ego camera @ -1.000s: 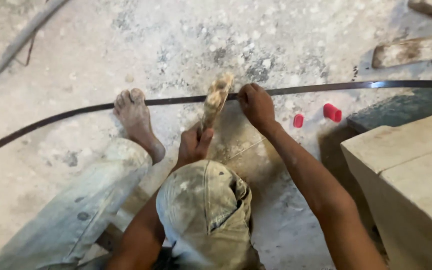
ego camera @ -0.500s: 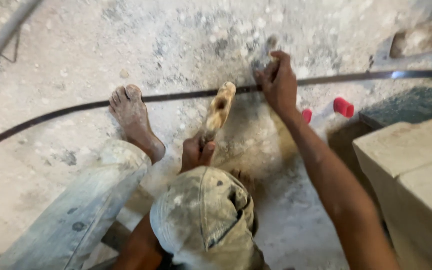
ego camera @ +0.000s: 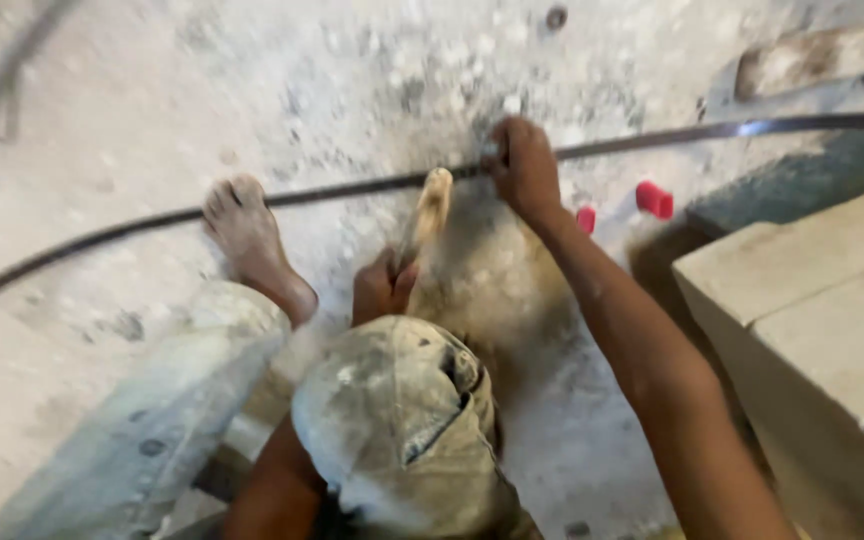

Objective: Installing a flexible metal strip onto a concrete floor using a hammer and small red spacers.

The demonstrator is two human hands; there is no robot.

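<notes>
While the right hand (ego camera: pixel 524 168) has shifted along the metal strip (ego camera: pixel 352 188) since half a second ago, fingers now clamped on it just right of the wooden handle (ego camera: pixel 425 220), the strip stays flat on the floor (ego camera: pixel 132 90), so it reads as re-gripped, not lifted. Left hand (ego camera: pixel 380 288) is wrapped shut round the handle's near end; its long axis points away from the person, far tip touching the strip. Strip runs left-right, under the bare foot (ego camera: pixel 247 235) left of the handle.

The right hand (ego camera: pixel 524 165) now grips further along the dark metal strip (ego camera: pixel 352 188), beyond the wooden handle (ego camera: pixel 428 212).
</notes>
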